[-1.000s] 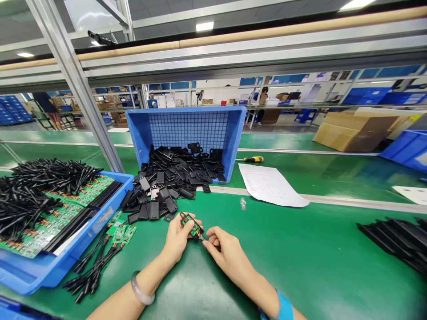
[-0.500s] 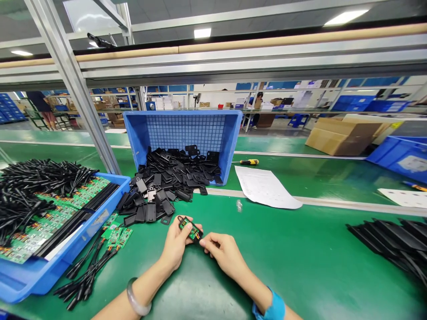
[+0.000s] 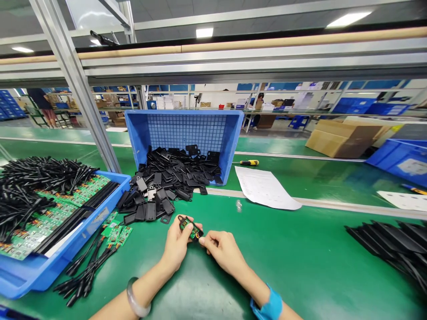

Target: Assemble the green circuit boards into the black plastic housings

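Observation:
Near the middle of the bench, my left hand holds a small black plastic case with a green circuit board lying in it. My left thumb presses on the board. At the case's lower right end, by short orange and yellow wires, the fingers of my right hand are pinched together; what lies between them is hidden. Just beyond my left hand, loose black plastic cases are heaped in front of a blue crate tipped on its side. More black parts fill the crate.
On the left, a blue tray holds boards with black cables, and several more boards lie beside it. A paper sheet, a screwdriver and a small clear piece lie ahead. Flat black parts are at right.
My hands stay almost in place around the case. The right fingers have shifted very slightly at its wire end, and the view has tilted a little.

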### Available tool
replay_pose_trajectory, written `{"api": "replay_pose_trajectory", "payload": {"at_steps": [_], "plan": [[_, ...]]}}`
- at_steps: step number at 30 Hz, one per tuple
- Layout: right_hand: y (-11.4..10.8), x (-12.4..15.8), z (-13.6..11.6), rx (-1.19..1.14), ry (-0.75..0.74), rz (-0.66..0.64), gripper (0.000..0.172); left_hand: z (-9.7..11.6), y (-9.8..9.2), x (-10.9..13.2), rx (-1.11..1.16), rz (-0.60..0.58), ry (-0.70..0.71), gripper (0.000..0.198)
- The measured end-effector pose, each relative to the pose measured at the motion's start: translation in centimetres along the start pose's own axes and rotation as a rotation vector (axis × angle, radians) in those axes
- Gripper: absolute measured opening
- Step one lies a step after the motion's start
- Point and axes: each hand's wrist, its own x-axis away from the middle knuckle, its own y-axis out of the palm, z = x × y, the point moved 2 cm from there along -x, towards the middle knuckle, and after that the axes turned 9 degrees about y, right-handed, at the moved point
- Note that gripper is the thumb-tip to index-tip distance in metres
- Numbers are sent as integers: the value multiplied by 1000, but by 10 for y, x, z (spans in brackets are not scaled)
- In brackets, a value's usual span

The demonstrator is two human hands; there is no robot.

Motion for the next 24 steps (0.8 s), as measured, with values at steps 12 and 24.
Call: {"api": "replay_pose_trajectory", "payload": {"at_steps": [12,24], "plan": [[-7,4,-7,95,-429,237,23,-11,-2,-6,-293,-191,-146,25],[-7,4,-4,363,-651,345,29,-9,1,-4,-683,-413,-8,15]]}}
